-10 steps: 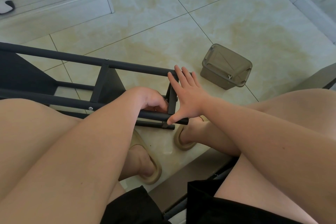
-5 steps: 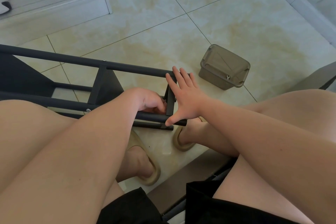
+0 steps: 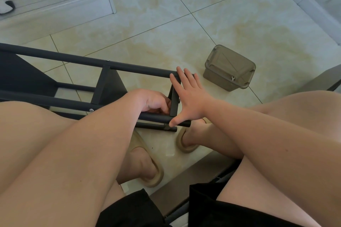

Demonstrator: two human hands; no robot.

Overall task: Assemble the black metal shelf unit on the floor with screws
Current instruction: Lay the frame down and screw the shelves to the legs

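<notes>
Your open right grip braces the end of the black tubular metal shelf frame running leftward; your curled left grip, contents hidden, sits just inside.

One head-worn view (wide-angle), down and forward, close over the shelf unit on the floor

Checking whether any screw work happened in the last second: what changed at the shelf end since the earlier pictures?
Nothing visibly changed. The right hand still presses flat against the end of the black shelf unit, the left hand stays curled just inside it, and the lidded plastic box has not moved.
</notes>
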